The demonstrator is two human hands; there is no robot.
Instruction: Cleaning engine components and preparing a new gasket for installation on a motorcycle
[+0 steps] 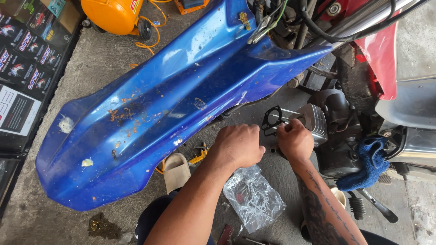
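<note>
The flat black gasket [271, 121] lay at eleven o'clock from the right hand [295, 141], whose closed fingers pinched its edge against the finned cylinder [314, 121], while the left hand [239, 146] hovered curled alongside, empty.

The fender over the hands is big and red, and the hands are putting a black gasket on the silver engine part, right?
Not quite. The big fender is blue, not red, as the head view shows. The rest holds: the left hand and right hand are at the black gasket by the silver engine part.
</note>
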